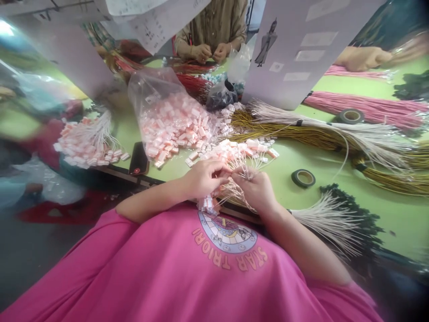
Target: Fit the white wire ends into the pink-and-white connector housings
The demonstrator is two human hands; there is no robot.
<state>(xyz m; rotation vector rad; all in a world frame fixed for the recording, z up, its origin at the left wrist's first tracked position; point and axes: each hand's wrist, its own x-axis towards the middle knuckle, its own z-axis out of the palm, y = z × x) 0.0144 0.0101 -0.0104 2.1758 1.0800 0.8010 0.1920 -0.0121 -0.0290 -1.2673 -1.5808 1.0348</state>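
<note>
My right hand (256,188) is closed around a bundle of thin white wires (234,191) at the table's near edge. Close beside it, my left hand (205,179) has its thumb and fingers pinched together, the fingertips almost meeting the right hand. Whatever small thing lies in that pinch is hidden. Pale pink and white plastic connectors (231,150) lie just beyond both hands, some at the ends of white wires. More connectors (208,205) hang below my left hand, against the pink shirt.
A clear plastic bag (147,96) spills pink connectors. Wired connectors (90,143) are heaped left, near a dark phone (139,158). Black tape rolls (303,178), white wires (325,219) and yellow wires (301,129) lie right. Across the table, a person's hands (211,52) work.
</note>
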